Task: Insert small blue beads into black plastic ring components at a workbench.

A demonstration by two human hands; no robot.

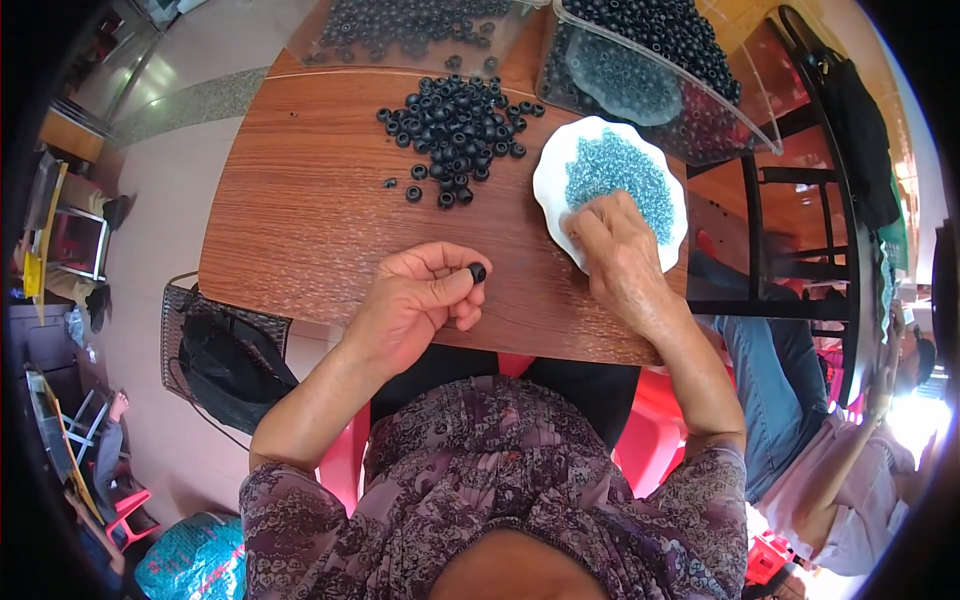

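Note:
Between the thumb and fingers of my left hand (415, 305) is a black bead (477, 271), held over the front part of the wooden table (290, 210). My right hand (620, 250) reaches into a white scalloped dish (551, 185) of small light-blue glass beads (620, 170). Its fingertips are bunched together among the beads, and whatever they pinch is hidden. Beyond my left hand lies a loose heap of black round beads (450, 130) with holes through them, a few scattered at its near side.
A clear plastic bin (660, 130) full of black beads stands at the back right; another clear tub (400, 50) of them is at the back. A wire basket with a black bag (225, 360) sits left of the table. Another person (830, 470) sits to the right.

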